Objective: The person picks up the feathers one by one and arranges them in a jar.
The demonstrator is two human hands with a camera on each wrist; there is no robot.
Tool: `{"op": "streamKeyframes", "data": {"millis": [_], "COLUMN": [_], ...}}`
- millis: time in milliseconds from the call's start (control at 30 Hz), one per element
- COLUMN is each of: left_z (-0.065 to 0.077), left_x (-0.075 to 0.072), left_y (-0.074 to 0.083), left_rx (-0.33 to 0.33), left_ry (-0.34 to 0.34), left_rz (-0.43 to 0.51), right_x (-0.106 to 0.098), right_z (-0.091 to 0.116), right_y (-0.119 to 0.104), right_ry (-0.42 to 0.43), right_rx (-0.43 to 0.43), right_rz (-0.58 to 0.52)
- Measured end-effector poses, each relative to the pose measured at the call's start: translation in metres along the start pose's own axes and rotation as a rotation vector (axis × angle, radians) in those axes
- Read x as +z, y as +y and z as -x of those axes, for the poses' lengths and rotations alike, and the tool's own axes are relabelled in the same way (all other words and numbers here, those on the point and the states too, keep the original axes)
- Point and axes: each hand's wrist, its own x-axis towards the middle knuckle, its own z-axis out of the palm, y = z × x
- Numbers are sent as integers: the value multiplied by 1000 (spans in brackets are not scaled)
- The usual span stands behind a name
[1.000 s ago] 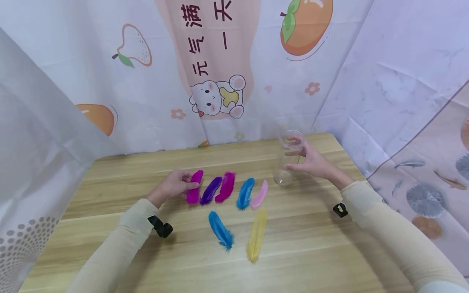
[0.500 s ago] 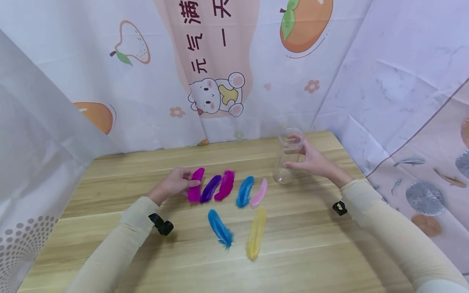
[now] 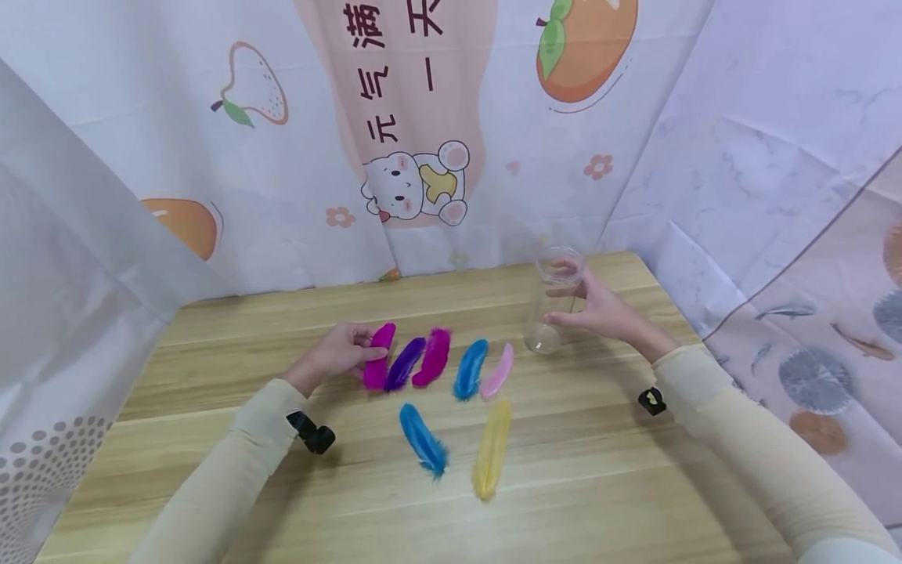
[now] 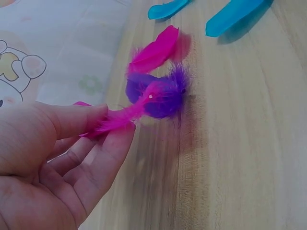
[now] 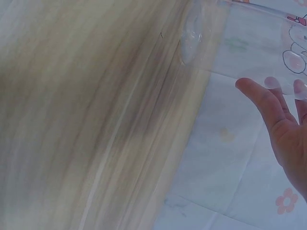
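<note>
Noted at far left: left hand (image 3: 340,350), grasping a magenta feather (image 3: 379,358), pinched between thumb and fingers over the wooden table (image 3: 387,521). Found next, laid on the table: a purple feather (image 3: 405,364), then a second magenta feather (image 3: 432,358) near it. Read on the curtain (image 3: 507,94) behind, turned sideways, one cut by the upper edge of view: dark Chinese characters 元气满 and 一天, above a printed white cartoon animal (image 3: 412,186). Recorded toward the front: a slanting blue feather (image 3: 424,441). Listed further right: another blue feather (image 3: 470,370), a yellow feather (image 3: 492,450) and a small pink feather (image 3: 498,371). Observed at right: a clear jar (image 3: 540,309), roughly upright, mouth uppermost, with fingers showing through its wall; cannot tell whether the base touches the table. Seen grasping it: right hand (image 3: 599,305), fingers round the upper part, thumb below.
</note>
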Motion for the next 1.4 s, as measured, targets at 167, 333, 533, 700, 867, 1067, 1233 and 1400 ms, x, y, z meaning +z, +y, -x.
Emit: {"op": "streamKeyframes", "data": {"millis": [167, 333, 533, 700, 867, 1067, 1233, 1400], "left_z": [-1, -2, -7, -15, -20, -22, -23, -23], "left_x": [1, 4, 13, 26, 40, 51, 58, 63], "left_y": [3, 11, 30, 55, 79, 104, 123, 138], "left_rx": [-6, -14, 25, 45, 83, 95, 129, 150], "left_ry": [1, -16, -42, -86, -141, -180, -224, -251], "left_rz": [26, 83, 73, 95, 84, 105, 121, 119], "right_x": [-1, 0, 1, 0, -1, 1, 1, 1], "right_z": [-1, 0, -1, 1, 1, -2, -2, -1], "right_y": [0, 1, 1, 3, 4, 3, 2, 2], "right_ry": [-7, -5, -7, -9, -12, -21, -13, -14], "right_rx": [-3, -9, 1, -14, -21, -12, -27, -48], "right_rz": [-4, 2, -2, 9, 15, 26, 6, -7]}}
